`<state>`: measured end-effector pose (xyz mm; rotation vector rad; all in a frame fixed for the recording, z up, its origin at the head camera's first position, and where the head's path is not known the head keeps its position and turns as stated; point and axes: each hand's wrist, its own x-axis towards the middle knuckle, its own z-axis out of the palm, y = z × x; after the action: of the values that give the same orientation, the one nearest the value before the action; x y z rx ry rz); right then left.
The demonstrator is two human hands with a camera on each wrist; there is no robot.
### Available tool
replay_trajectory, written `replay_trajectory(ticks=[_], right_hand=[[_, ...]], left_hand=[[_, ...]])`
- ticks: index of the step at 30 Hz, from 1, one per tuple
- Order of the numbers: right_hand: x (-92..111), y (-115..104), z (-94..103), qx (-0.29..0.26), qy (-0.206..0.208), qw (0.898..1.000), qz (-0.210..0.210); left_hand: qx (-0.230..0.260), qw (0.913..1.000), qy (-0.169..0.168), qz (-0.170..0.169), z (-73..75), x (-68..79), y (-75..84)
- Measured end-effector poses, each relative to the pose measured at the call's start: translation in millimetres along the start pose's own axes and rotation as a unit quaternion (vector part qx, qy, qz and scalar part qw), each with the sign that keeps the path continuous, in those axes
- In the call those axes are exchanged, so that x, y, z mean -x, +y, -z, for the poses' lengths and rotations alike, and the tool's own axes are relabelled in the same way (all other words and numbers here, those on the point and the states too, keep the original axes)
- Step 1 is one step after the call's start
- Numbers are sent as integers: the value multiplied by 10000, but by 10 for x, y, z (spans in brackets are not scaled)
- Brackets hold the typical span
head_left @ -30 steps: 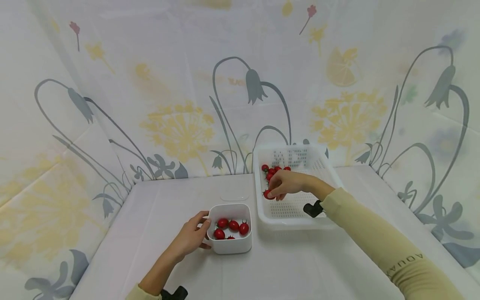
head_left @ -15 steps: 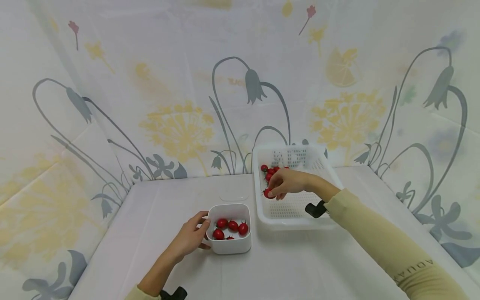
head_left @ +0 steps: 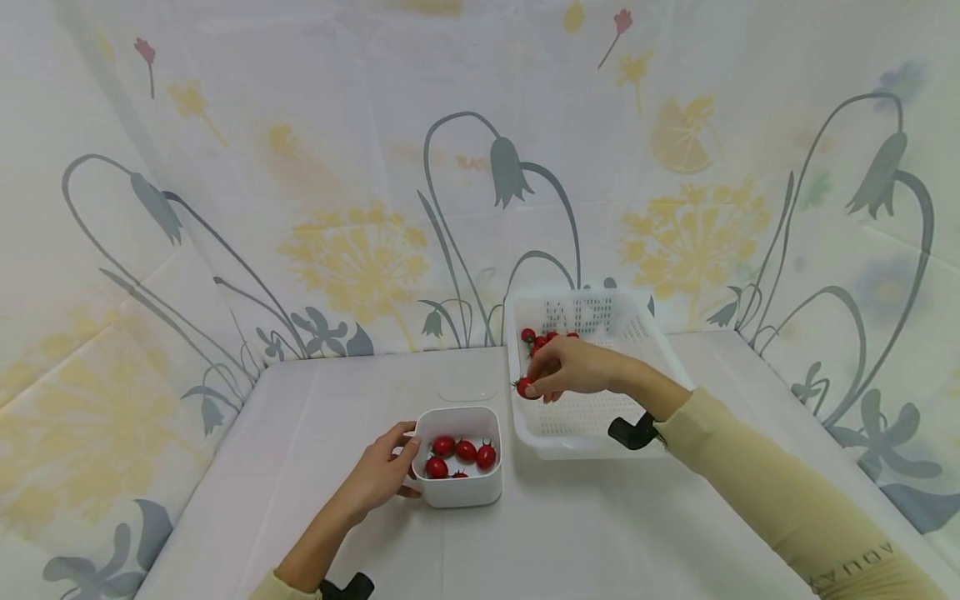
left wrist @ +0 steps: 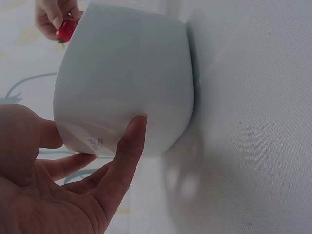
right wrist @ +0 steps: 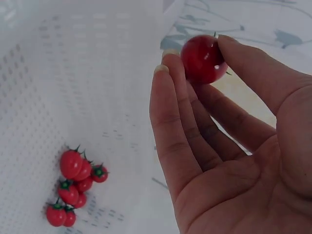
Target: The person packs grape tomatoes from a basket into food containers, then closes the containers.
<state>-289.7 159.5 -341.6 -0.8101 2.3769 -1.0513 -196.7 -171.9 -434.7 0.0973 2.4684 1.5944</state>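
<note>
In the head view my right hand (head_left: 573,368) pinches a red cherry tomato (head_left: 525,388) between thumb and fingertips, over the left side of a white perforated basket (head_left: 600,450). The right wrist view shows that tomato (right wrist: 204,59) with a bit of green stem beside the thumb. My left hand (head_left: 384,471) rests against the left side of a small white square container (head_left: 462,495). Its fingers touch the outer wall, spread and fairly straight, as the left wrist view of the container (left wrist: 126,73) shows. Several tomatoes (head_left: 467,452) lie inside the container.
More cherry tomatoes (right wrist: 70,190) with green tops lie in the basket, partly hidden by my right hand in the head view. A white cloth (head_left: 585,533) covers the table. Flower-printed sheets (head_left: 360,167) stand at the back and both sides.
My right hand has lifted slightly and shifted left with the tomato, toward the basket's left rim. The left hand and the small container stay almost where they were.
</note>
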Motion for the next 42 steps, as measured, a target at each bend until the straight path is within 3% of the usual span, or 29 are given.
replay_trajectory(ticks=[9, 16, 29, 42], right_hand=[[10, -125, -224, -178, 631, 9976, 234], [-11, -176, -430, -225, 824, 9956, 374], [-146, -289, -813, 146, 899, 9939, 630], [-312, -274, -1061, 330, 912, 9938, 550]], left_hand=[[19, 10000, 2, -11, -5, -2, -1], [3, 10000, 4, -15, -8, 0, 4], [-21, 10000, -59, -67, 0, -24, 1], [19, 9999, -107, -43, 1, -7, -6]])
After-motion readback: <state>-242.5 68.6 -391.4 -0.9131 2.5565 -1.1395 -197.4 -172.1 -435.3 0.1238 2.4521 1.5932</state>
